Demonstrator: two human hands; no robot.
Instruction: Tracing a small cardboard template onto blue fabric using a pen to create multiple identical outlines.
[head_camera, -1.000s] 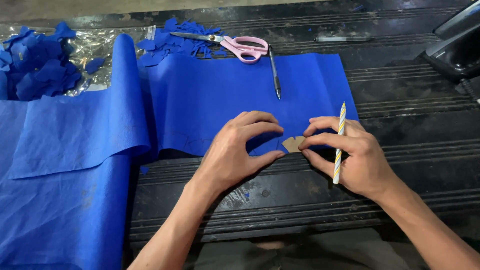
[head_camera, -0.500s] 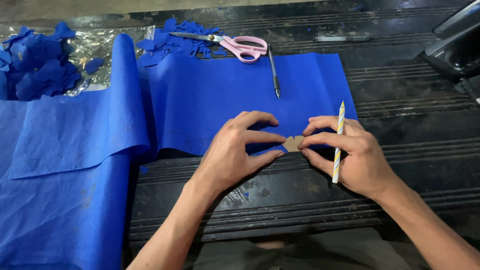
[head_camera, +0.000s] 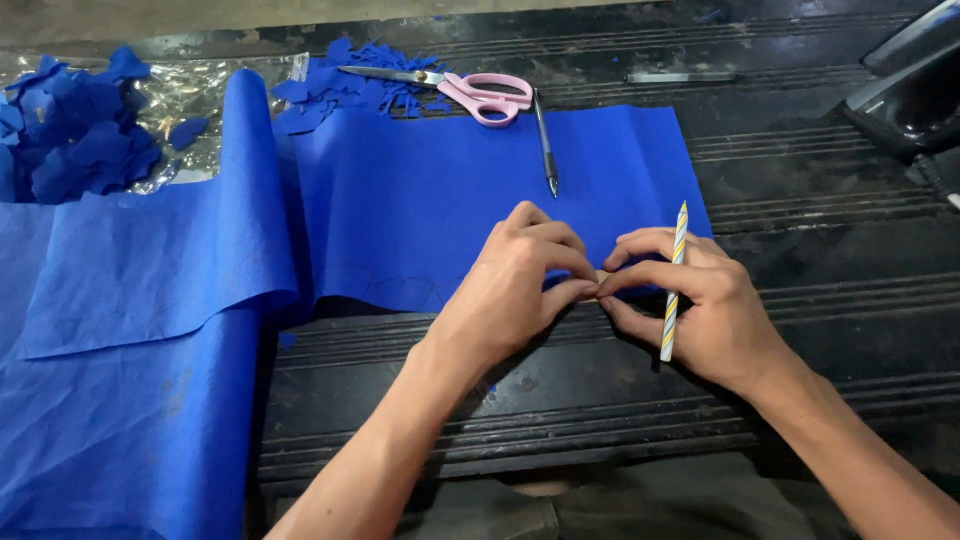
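My left hand (head_camera: 515, 290) and my right hand (head_camera: 700, 300) meet fingertip to fingertip at the near edge of a long blue fabric sheet (head_camera: 430, 210). Between the fingertips I pinch a small tan cardboard piece (head_camera: 602, 278), now almost hidden. A striped pencil (head_camera: 672, 283) stands upright, tucked between the fingers of my right hand. Both hands rest over the dark ribbed work surface (head_camera: 600, 400).
Pink-handled scissors (head_camera: 470, 92) and a dark pen (head_camera: 545, 145) lie at the fabric's far edge. Blue cut scraps (head_camera: 75, 130) sit on clear plastic at the far left. A black device (head_camera: 910, 85) occupies the far right corner. A second pen (head_camera: 680, 77) lies beyond.
My fingertips have closed in over the tan piece, so less of it shows than a second ago. The hands and pencil have barely shifted.
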